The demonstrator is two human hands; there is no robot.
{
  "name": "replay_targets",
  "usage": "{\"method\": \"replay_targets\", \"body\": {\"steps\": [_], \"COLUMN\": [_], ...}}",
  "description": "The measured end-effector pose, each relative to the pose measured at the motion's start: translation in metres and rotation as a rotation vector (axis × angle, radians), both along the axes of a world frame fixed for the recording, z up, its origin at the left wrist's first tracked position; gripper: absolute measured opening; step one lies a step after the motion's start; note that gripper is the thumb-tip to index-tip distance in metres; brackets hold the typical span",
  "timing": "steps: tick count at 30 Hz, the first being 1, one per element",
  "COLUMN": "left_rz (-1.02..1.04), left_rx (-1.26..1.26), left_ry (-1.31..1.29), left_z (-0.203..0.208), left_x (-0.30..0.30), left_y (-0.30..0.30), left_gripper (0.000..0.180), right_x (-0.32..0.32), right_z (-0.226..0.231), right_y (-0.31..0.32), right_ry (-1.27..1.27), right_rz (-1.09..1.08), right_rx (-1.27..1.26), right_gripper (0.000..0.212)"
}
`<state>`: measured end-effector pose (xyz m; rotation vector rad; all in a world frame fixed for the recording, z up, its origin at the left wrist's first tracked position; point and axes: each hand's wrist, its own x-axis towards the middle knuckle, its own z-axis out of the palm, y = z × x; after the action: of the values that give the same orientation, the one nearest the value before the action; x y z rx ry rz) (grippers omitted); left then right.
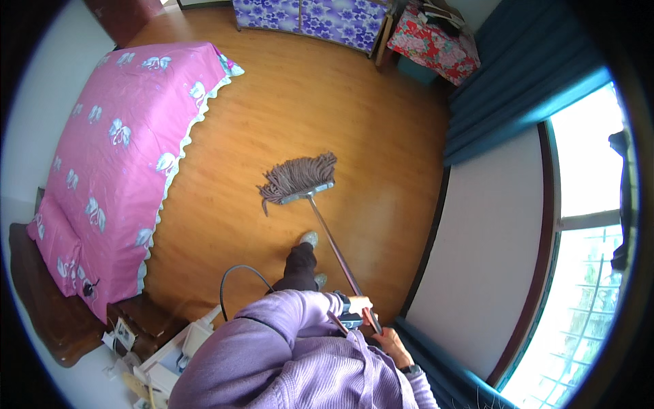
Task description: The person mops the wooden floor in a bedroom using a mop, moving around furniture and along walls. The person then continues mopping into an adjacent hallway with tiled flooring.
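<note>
Mop (300,176), one: centre of the frame, head resting on the wood floor (368,123). Strands grey-brown, thick, soft; likely limp and draggy, heavier if wet, which I cannot tell from here. Clamp (308,193): metal-looking, stiff. Handle (334,242): slim, straight, probably rigid and light, perhaps slick if damp; best held two-handed near the upper end, as here.

Left hand (360,305), lower right of centre: fingers wrapped round the handle. Right hand (394,346), just below it in the frame: curled about the handle near its end, fingers partly hidden.

Containers. Cabinet (340,20), top edge: purple flowered front, contents unseen. Teal bin (415,70), seemingly, upper right, below a red cloth (436,44): contents hidden. White unit (197,339), lower left: small items inside, too indistinct to list.
</note>
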<state>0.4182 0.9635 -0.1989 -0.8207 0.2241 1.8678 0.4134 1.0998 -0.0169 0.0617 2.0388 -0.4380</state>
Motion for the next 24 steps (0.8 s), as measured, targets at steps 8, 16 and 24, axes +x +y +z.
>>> {"method": "replay_targets", "body": {"steps": [8,16,24], "left_rz": [-0.157,-0.072,0.216], "left_rx": [-0.113,-0.312,-0.274], "left_ry": [-0.126,0.079,0.242], "left_z": [0.033,0.010,0.010], "left_x": [0.039,-0.005,-0.091], "left_y": [0.025,-0.028,-0.161], "left_gripper": [0.017,0.025,0.024], "right_x": [0.075,0.022,-0.093], "right_z": [-0.007,-0.087,-0.072], "right_y": [0.046,-0.007,-0.154], "right_ry": [-0.133,0.012,0.021], "right_rz": [-0.479,-0.337,-0.211], "right_rx": [-0.436,-0.310,-0.344], "right_gripper": [0.025,0.026,0.031]}}
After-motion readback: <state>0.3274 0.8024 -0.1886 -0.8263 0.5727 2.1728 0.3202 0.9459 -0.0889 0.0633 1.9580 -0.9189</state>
